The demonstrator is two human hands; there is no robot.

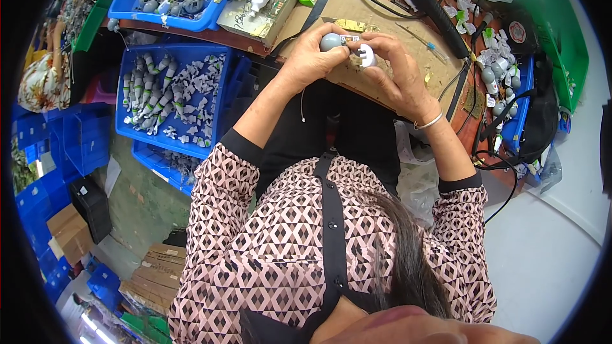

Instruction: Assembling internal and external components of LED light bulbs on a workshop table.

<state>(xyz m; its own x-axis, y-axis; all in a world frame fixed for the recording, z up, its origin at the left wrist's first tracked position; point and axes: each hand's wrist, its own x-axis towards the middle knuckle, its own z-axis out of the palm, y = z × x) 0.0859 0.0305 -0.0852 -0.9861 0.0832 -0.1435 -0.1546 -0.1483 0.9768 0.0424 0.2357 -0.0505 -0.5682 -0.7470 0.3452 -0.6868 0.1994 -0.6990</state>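
Observation:
My left hand [307, 58] pinches a round grey ball [330, 42] between thumb and fingers. A small white-and-red piece [349, 39] sits at the ball's right side, between both hands. Beside it, my right hand [400, 75] has a curved white plastic shell [367, 56] with notched edges between thumb and fingers. A thin wire [302, 107] with a small white end hangs below my left hand. Both hands are over the near edge of a brown work board [382, 19]. The fingers partly hide how the pieces meet.
A blue tray [220, 99] of white-and-grey parts stands at the left. Another blue bin [210, 22] holds grey balls. A marked box [261, 3] lies beyond my left hand. A black-handled tool [437, 19] with a cable crosses the board. More parts [500, 79] lie at the right.

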